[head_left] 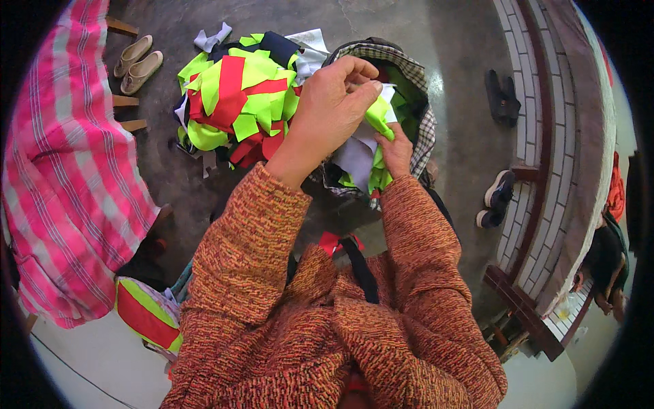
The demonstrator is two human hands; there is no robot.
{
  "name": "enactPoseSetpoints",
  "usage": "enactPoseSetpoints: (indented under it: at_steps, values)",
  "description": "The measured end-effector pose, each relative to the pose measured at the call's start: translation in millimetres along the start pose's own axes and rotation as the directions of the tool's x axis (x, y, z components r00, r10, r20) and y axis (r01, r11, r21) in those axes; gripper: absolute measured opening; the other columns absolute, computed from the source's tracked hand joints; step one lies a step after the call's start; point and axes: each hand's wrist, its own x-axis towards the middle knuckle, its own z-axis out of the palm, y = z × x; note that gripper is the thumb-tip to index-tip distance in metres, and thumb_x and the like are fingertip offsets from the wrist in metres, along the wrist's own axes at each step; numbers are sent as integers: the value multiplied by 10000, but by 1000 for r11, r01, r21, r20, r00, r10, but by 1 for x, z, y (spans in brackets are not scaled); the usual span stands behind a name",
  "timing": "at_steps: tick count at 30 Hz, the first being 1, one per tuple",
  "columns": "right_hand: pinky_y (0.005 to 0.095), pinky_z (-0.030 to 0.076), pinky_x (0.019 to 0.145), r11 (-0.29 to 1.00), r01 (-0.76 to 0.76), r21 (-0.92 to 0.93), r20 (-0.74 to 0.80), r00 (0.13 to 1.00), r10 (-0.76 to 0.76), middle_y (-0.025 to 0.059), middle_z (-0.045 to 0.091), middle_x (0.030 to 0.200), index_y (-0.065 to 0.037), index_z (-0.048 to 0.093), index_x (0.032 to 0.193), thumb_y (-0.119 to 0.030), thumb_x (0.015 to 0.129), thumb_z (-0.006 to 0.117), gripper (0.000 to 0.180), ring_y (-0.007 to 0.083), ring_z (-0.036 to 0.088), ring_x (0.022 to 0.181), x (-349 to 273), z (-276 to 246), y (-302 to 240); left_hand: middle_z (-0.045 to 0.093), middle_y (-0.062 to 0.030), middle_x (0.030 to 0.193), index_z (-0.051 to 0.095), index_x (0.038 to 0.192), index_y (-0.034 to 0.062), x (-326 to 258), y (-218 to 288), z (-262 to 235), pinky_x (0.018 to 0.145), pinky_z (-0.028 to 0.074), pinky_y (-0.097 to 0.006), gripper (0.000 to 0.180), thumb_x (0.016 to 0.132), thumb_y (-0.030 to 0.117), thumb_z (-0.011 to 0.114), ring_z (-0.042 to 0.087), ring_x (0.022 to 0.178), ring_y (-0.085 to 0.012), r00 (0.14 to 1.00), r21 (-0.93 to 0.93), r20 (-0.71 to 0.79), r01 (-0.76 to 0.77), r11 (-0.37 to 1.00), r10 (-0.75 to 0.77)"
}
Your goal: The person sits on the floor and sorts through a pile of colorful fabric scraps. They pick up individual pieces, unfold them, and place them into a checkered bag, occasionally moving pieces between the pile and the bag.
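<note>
My left hand is raised over the near-left rim of a checked cloth bag, thumb and fingers drawn together. Whatever it may pinch is too small or hidden to make out. Just below its thumb is a neon yellow-green fabric strip, and my right hand grips that strip lower down. Inside the bag lie grey, white and neon fabric scraps. To the left on the floor is a heap of fabric scraps in neon yellow, red, navy and grey.
A pink and grey striped cloth drapes over furniture at left, beside beige shoes. At right, dark shoes and dark slippers lie by a white-tiled platform. A neon and red bundle rests at lower left.
</note>
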Motion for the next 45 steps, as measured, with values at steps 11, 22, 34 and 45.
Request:
enactPoseSetpoints:
  at_steps: [11, 22, 34, 45]
  values:
    - [249, 460, 759, 620, -83, 780, 46, 996, 75, 32, 614, 967, -47, 561, 1081, -65, 834, 627, 257, 111, 566, 874, -32, -89, -62, 608, -40, 852, 600, 979, -30, -1, -4, 4, 729, 456, -239, 220, 840, 139, 613, 559, 792, -109, 1000, 67, 13, -24, 997, 23]
    - [277, 473, 818, 392, -88, 916, 67, 996, 66, 75, 603, 1087, -5, 495, 1216, -30, 882, 542, 338, 160, 584, 953, -25, -123, -81, 601, -20, 872, 605, 1009, -3, 10, -13, 13, 722, 457, -230, 224, 846, 151, 606, 550, 800, -97, 1000, 186, -5, 3, 983, -2]
    - [282, 500, 794, 270, -46, 962, 44, 999, 14, 86, 620, 1065, 6, 549, 1154, -67, 883, 566, 281, 166, 612, 919, -24, -141, -76, 589, -29, 929, 580, 1052, 11, 14, -6, -4, 736, 454, -236, 272, 849, 191, 613, 549, 855, -101, 992, 151, -66, 119, 981, -110]
    - [292, 504, 805, 236, -80, 969, 79, 997, 14, 93, 618, 1074, 6, 541, 1154, -72, 891, 549, 274, 179, 615, 931, -26, -145, -79, 586, -59, 942, 556, 1084, -4, 24, -46, -5, 731, 472, -252, 346, 811, 178, 666, 559, 835, -123, 996, 317, -19, 87, 944, -85]
